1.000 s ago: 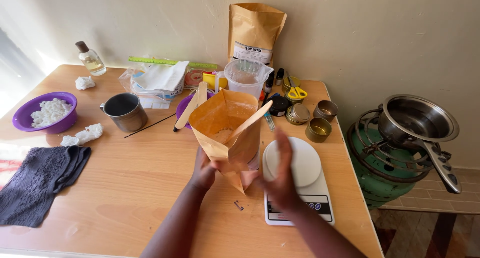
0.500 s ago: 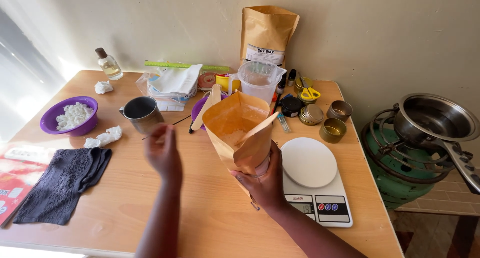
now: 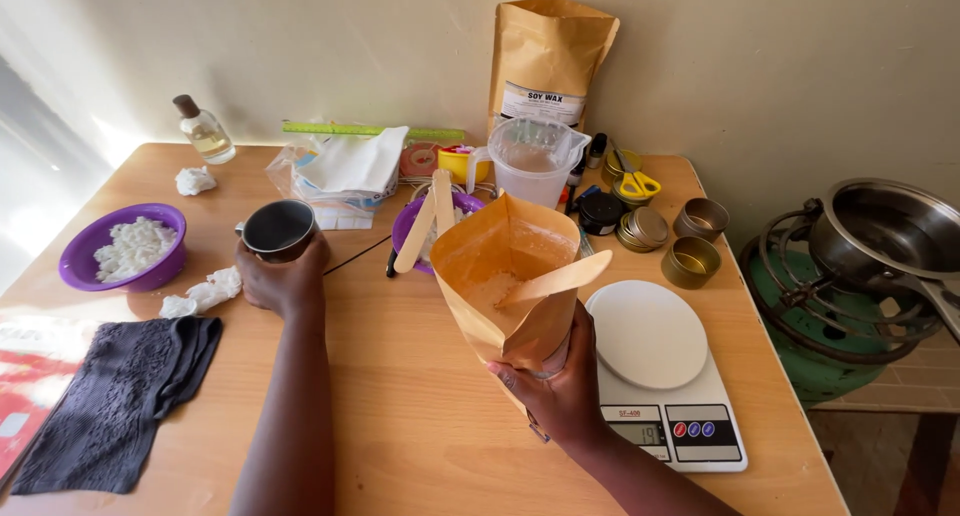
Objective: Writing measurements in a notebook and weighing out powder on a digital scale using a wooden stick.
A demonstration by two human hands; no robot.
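Left hand [image 3: 283, 276] has left the bag [image 3: 505, 286] and now wraps the steel cup [image 3: 278, 228]; right hand [image 3: 560, 386] alone grips the open bag, stick [image 3: 555, 279] inside, beside the scale [image 3: 650, 361].

Open kraft bag [image 3: 500, 276], upright; metal cup [image 3: 278, 228].

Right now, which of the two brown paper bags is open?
The nearer brown bag, held by the right hand, is open, with a wooden stick in its mouth. The taller bag against the wall stands closed.
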